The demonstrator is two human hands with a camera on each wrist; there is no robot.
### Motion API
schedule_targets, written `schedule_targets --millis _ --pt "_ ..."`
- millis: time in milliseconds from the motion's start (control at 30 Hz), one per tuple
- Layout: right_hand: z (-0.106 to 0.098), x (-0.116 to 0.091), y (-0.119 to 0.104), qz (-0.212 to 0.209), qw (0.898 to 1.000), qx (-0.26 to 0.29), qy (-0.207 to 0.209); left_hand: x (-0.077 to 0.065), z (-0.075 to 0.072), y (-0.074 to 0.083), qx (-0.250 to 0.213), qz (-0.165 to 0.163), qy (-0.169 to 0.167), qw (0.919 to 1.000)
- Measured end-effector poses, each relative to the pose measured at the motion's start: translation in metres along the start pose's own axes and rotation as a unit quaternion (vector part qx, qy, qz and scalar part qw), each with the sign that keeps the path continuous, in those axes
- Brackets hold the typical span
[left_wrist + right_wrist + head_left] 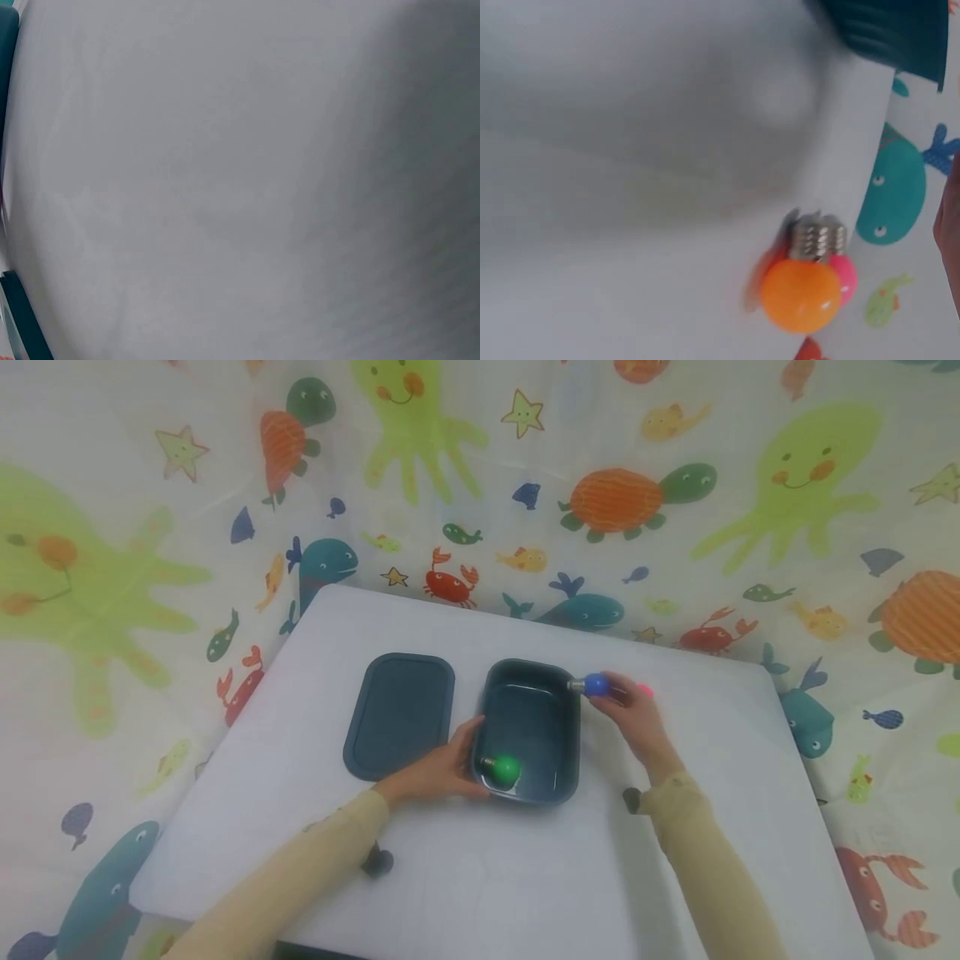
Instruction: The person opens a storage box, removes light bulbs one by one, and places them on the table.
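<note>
A dark teal rectangular container (pixel 528 718) stands on the white table, and my left hand (pixel 435 768) holds its left side, fingers and thumb at the wall. Inside, near the front left corner, lies a green light bulb (pixel 507 770) with a metal screw base. My right hand (pixel 633 710) pinches a blue light bulb (pixel 596 685) by its round end, the screw base pointing left over the container's right rim. Beyond that hand, an orange bulb (pixel 801 296) and a pink bulb (pixel 845 277) lie together on the table in the right wrist view.
Left of the container, a matching flat lid (pixel 401 714) lies on the white table (pixel 300 793). A curtain (pixel 465 468) printed with sea animals hangs behind and beside the table. The left wrist view shows mostly tabletop, with teal edges at its left.
</note>
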State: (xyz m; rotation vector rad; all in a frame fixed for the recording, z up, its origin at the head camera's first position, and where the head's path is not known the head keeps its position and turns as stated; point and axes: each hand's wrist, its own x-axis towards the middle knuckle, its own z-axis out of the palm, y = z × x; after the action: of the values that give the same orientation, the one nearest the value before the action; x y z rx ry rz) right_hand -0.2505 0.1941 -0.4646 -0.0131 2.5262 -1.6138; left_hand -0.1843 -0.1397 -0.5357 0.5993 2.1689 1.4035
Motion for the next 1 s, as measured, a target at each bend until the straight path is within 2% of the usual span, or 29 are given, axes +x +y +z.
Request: schedule_targets --millis 100,333,467,567,1000 --pt "-0.009 -0.007 0.009 -0.005 1.0 -0.005 0.008 0.0 0.002 0.0 -0.002 -0.002 0.0 1.0" --pt "-0.024 -0.011 0.053 0.005 1.0 -0.017 0.004 -0.002 0.005 0.002 -0.003 0.001 0.007 1.0" --pt "-0.032 -0.017 0.071 0.002 1.0 -0.031 0.002 -0.003 0.007 0.002 0.001 -0.001 0.008 1.0" --pt "-0.039 -0.022 0.08 0.003 0.999 -0.049 -0.002 -0.004 0.009 0.001 0.0 0.004 0.009 1.0" --pt "-0.064 -0.044 0.102 0.058 0.995 -0.082 -0.023 -0.006 0.013 0.0 0.005 0.003 0.017 0.9998"
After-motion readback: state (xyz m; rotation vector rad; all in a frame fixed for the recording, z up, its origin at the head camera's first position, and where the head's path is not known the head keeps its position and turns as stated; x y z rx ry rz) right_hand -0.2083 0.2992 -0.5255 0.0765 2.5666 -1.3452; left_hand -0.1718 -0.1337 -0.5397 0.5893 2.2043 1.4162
